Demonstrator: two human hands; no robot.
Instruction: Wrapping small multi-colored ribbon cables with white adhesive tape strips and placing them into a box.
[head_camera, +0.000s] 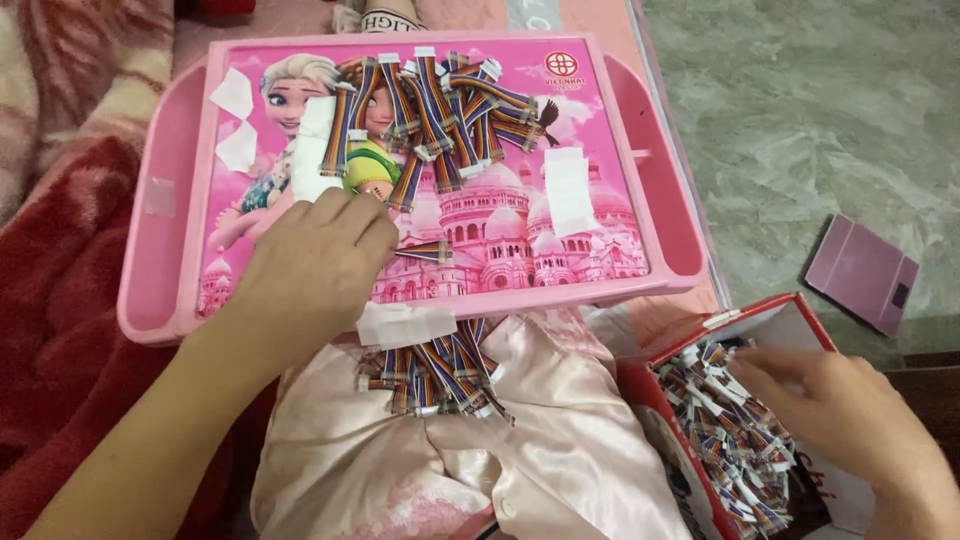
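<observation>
While the left hand (318, 262) presses flat, fingers curled, on a ribbon cable (425, 250) at the pink tray's (160, 200) six o'clock, the right hand (835, 405) reaches loosely into the cable box (700, 345) at four o'clock, seemingly picking the next piece, grip unclear.

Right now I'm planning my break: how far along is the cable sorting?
Done: a cable pile on the tray and a bundle on the lap. In hand: left hand on the tray, right hand in the box. Left: many cables there.
</observation>
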